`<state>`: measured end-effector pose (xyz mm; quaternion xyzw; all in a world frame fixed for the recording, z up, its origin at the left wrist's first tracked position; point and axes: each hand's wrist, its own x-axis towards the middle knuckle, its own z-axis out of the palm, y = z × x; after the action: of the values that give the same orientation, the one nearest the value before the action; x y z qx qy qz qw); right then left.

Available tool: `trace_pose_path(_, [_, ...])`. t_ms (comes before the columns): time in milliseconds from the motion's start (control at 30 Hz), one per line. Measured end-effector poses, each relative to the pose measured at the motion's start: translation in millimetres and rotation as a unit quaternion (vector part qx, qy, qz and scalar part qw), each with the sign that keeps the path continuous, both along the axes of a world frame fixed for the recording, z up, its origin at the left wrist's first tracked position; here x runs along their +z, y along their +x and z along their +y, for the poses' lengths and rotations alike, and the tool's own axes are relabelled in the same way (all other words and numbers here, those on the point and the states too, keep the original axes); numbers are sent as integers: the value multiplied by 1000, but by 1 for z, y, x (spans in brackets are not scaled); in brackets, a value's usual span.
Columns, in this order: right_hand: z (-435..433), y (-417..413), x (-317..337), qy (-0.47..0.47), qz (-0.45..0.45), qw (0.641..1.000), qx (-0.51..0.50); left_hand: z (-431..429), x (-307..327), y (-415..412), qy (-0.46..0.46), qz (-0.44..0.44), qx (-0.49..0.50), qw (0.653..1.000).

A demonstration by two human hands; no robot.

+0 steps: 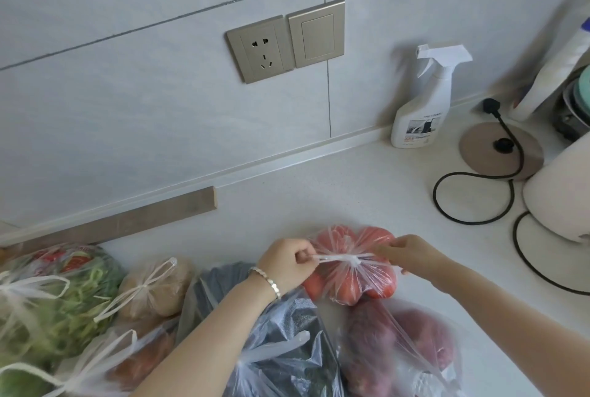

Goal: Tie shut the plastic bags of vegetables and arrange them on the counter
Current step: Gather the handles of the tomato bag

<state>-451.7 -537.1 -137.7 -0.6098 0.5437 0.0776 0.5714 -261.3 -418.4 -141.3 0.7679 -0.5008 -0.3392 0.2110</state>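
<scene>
A clear plastic bag of red tomatoes (351, 281) lies on the white counter (319, 192). My left hand (289, 264) pinches one twisted handle of that bag and my right hand (412, 253) pinches the other, the two pulled apart over a small knot at the bag's top. Close in front sit a bag of purplish-red vegetables (412, 342) and a bag of dark greens (287, 333), partly hidden by my left forearm. To the left lie tied bags of potatoes (156, 288), green beans (54, 297) and more tomatoes (140, 361).
A white spray bottle (421, 103) stands against the tiled wall, with a kettle base (501, 151) and its looping black cord (472, 202) at the right. A white appliance (562, 199) sits at the right edge. A wall socket (260, 50) is above.
</scene>
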Motion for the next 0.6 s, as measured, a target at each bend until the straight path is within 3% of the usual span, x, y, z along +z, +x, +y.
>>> trace_pose_path(67, [-2,2,-3,-7,-11,1000,-5,8,-4,1,6,-33,-61,998])
trace_pose_path(167, [-11,15,-3,-2,-55,997,-58,9,-6,-5,-95,-34,-138,985])
trace_pose_path(267, [-23,27,-12,-7,-49,996,-81,11,-19,7,-228,-190,-252,921])
trace_pose_path(333, [-27,34,-21,-33,-24,994,-101,15,-31,20,-224,-233,-283,903])
trace_pose_path(433, [-20,41,-36,-147,15,984,-103,7,-23,13,-149,-221,-192,944])
trace_pose_path(500, [-9,44,-44,-252,40,964,-71,-6,-13,0,-15,-237,-105,966])
trace_pose_path(600, [3,39,-53,-355,150,913,131,-17,-26,-8,144,-264,-123,946])
